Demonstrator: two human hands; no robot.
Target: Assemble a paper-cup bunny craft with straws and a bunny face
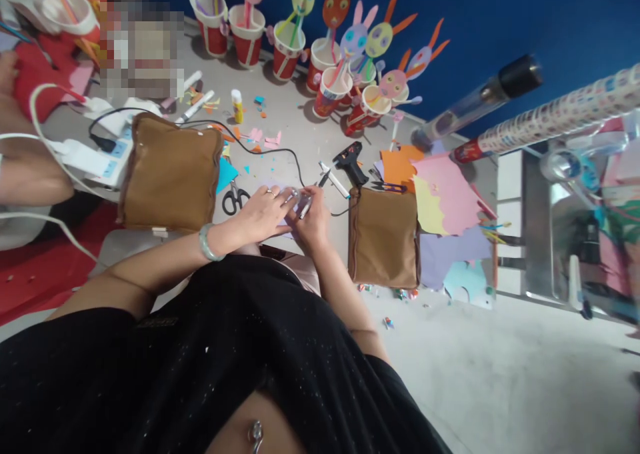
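My left hand [267,213], with a green bangle at the wrist, is closed with its fingers bent over a light purple paper piece [287,222], mostly hidden by the hands. Touching it from the right, my right hand [314,222] is closed around a slim pen [325,177] whose dark end sticks out above the fingers. Something clear and shiny shows between the fingertips; its kind is hard to make out. Black-handled scissors [235,199] lie left of my left hand. Beyond my right hand are a white marker [336,180] and a black glue gun [352,163].
Brown cushions [170,174] flank the hands, the other brown cushion [385,237] at right. Red paper cups [247,37] with animal faces line the back. A power strip [115,157], cords, glue stick [237,107], paper scraps and coloured sheets [447,191] lie around. Another person's arm [30,167] is at left.
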